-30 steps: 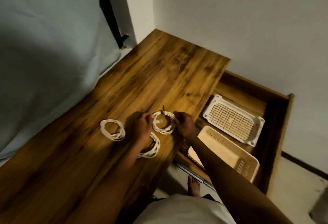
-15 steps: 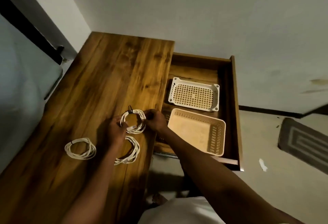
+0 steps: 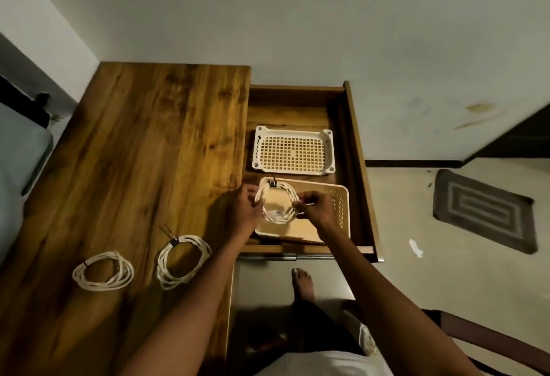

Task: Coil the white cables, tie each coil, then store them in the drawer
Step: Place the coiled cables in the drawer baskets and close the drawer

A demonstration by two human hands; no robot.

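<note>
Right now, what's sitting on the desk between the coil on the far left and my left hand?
One more tied white coil lies between the leftmost coil and the left hand, seen from the head camera.

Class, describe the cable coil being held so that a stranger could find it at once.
Start at the open drawer right of the wooden table. Over its beige basket, both hands hold one white coil. The other two coils lie on the table, untouched.

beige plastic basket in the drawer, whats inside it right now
Only bare floor shows inside the beige perforated plastic basket. The tied white cable coil, held by left hand and right hand, hangs above it and covers part of its floor.
</note>
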